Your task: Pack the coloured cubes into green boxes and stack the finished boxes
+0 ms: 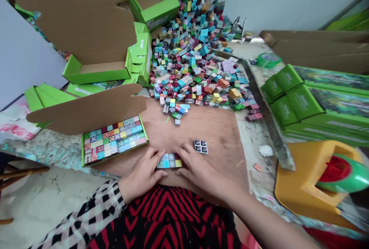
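Observation:
A short double row of small patterned blocks (169, 161) lies on the brown board in front of me. My left hand (143, 172) closes on its left end, thumb at the near side and fingers at the far side. My right hand (196, 169) grips the right end in the same way. Parts of the row are hidden under my fingers. Just beyond my right hand sits a square of black blocks with white marks (201, 146). To the left, an open green box (144, 129) holds rows of patterned blocks, its cardboard lid raised.
A large heap of loose blocks (198, 64) covers the back of the brown board (221, 126). Open green boxes (98, 73) stand behind left. At right are a metal strip (266, 114), stacked green boxes (305, 105) and a yellow tape dispenser (296, 176).

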Demonstrator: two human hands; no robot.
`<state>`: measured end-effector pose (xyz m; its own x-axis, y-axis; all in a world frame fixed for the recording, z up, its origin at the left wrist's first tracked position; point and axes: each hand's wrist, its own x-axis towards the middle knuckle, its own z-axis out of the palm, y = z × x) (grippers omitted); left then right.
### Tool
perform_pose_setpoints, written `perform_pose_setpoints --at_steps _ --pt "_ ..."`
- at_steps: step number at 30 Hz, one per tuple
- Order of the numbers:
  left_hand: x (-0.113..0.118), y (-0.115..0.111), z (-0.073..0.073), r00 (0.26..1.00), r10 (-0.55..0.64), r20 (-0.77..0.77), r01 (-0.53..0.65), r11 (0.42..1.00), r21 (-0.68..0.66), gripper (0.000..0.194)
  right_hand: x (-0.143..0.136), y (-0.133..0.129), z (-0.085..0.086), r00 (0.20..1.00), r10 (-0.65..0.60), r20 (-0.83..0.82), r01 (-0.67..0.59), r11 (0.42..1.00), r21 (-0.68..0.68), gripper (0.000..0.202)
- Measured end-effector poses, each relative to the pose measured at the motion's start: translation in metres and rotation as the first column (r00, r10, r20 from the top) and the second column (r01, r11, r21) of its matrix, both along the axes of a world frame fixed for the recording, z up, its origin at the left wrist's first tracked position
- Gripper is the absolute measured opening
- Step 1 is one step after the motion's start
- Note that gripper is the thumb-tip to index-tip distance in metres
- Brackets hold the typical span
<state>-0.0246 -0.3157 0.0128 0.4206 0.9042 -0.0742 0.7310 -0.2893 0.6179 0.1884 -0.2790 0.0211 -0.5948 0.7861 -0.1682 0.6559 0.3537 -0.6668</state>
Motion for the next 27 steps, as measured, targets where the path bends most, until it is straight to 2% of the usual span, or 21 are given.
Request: perform_pose_setpoints --at_steps 2,4,6,7,9,12,15,17,20,24,27 --pt "0.002 0.001 0.007 0.998 -0.027 -0.056 0.03 0.998 0.053 0.049 0.011 -0.004 0.002 0.98 -0.184 0.081 0.172 0.976 0.136 0.03" --pt "0.007 0.005 0.014 0.995 -0.046 -0.093 0.057 0.991 0.124 0.04 0.022 -0.005 0.0 0.889 -0.427 0.164 0.365 0.879 0.307 0.034" --pt "0.014 0.012 0.017 0.992 -0.065 -0.109 0.084 0.98 0.178 0.033 0.029 -0.003 -0.005 0.789 -0.569 0.231 0.453 0.793 0.408 0.037" --pt "0.019 0.016 0.018 0.99 -0.079 -0.115 0.1 0.976 0.195 0.032 0.032 -0.001 -0.008 0.763 -0.594 0.257 0.465 0.779 0.42 0.036" --pt "0.029 0.026 0.019 0.984 -0.109 -0.139 0.137 0.967 0.212 0.03 0.034 0.003 -0.013 0.767 -0.581 0.273 0.461 0.794 0.396 0.03" --pt "0.047 0.042 0.02 0.963 -0.168 -0.209 0.209 0.958 0.197 0.03 0.037 0.007 -0.017 0.873 -0.447 0.195 0.368 0.867 0.336 0.02" --pt "0.063 0.056 0.02 0.935 -0.23 -0.271 0.281 0.945 0.166 0.039 0.043 0.009 -0.018 0.951 -0.3 0.077 0.268 0.921 0.283 0.028" --pt "0.072 0.064 0.018 0.92 -0.246 -0.305 0.305 0.939 0.16 0.043 0.047 0.009 -0.018 0.965 -0.26 -0.016 0.257 0.939 0.228 0.036" --pt "0.081 0.071 0.015 0.903 -0.274 -0.331 0.337 0.93 0.147 0.037 0.052 0.008 -0.018 0.968 -0.23 -0.101 0.244 0.956 0.162 0.04" --pt "0.078 0.069 0.024 0.916 -0.282 -0.286 0.331 0.933 0.139 0.029 0.053 0.004 -0.014 0.975 -0.204 -0.084 0.212 0.972 0.104 0.037" --pt "0.058 0.056 0.041 0.962 -0.183 -0.2 0.214 0.966 0.142 0.032 0.048 -0.001 -0.006 0.988 -0.15 -0.032 0.151 0.988 0.035 0.036"
